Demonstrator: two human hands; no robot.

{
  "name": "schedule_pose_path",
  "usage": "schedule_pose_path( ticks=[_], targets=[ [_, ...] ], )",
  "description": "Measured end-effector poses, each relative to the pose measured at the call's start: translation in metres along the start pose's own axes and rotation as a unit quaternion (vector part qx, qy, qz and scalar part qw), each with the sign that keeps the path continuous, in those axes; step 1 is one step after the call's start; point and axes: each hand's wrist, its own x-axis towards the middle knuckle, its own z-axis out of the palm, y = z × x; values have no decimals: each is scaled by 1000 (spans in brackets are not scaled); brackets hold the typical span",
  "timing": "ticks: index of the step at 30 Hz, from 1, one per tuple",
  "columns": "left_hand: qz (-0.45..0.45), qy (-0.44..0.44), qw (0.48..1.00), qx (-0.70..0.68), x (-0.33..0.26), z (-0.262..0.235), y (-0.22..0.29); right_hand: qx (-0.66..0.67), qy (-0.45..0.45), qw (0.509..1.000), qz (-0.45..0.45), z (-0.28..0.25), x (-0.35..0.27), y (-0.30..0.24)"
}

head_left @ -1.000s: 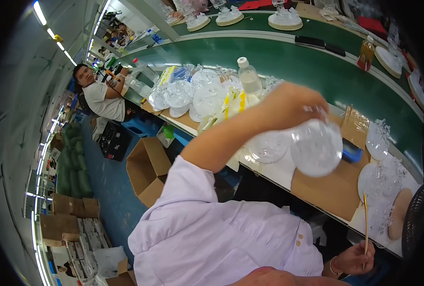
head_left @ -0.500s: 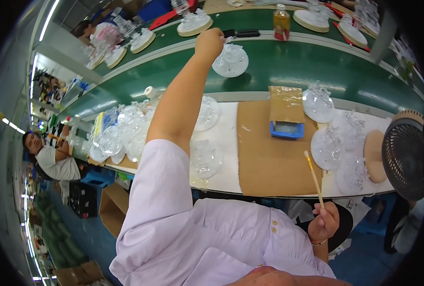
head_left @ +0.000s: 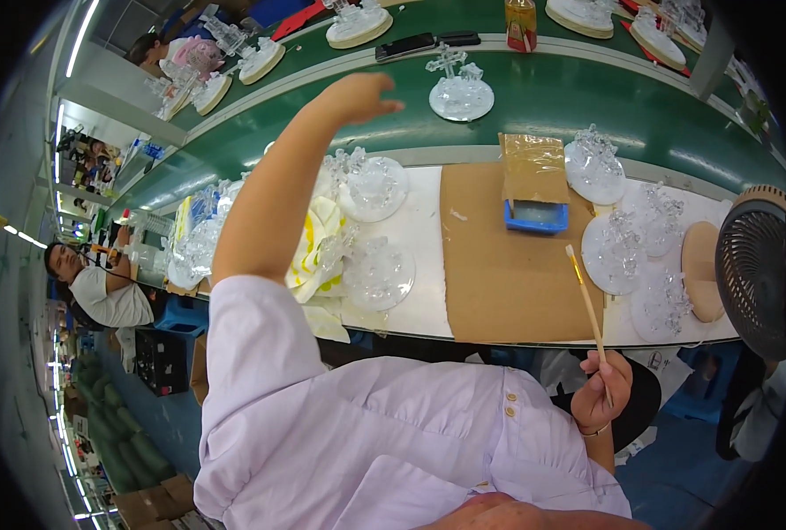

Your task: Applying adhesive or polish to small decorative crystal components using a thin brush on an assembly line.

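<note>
My left hand (head_left: 358, 97) hovers over the green belt (head_left: 534, 97) with its fingers loosely stretched out and nothing in them. To its right, apart from the fingers, a clear ornament with a cross on a round white base (head_left: 462, 99) stands on the belt. Low at the right, my right hand (head_left: 603, 390) is closed around a slim wooden brush (head_left: 589, 309), its bristles pointing up and away from me. Beyond the brush tip, a small blue tray (head_left: 535, 226) sits partly under a piece of brown cardboard (head_left: 536, 168).
Similar clear ornaments (head_left: 377, 274) crowd the white tabletop left and right of a flat cardboard sheet (head_left: 499, 291). A black fan (head_left: 755, 274) stands at the right end. On the far ledge are a bottle (head_left: 521, 25) and a dark phone (head_left: 404, 47). A co-worker (head_left: 102, 287) sits far left.
My left hand has let go of the clear ornament and drawn back toward me and to the left. The ornament now stands farther right on the belt. My right hand keeps holding the brush.
</note>
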Motion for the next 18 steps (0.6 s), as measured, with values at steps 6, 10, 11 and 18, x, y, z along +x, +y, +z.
schedule_pose_path(
  ticks=[6,10,11,18],
  targets=[
    [-111,-45,988,95,-81,21,-11,-36,-32,999,6,1,-4,-3],
    [-126,-7,991,40,-95,56,-36,-52,-28,998,18,2,3,-8],
    [-137,44,989,21,-99,56,-34,-45,-36,998,6,3,12,-8],
    [-49,216,973,-68,-133,-8,58,-91,30,995,-16,16,54,1]
  ],
)
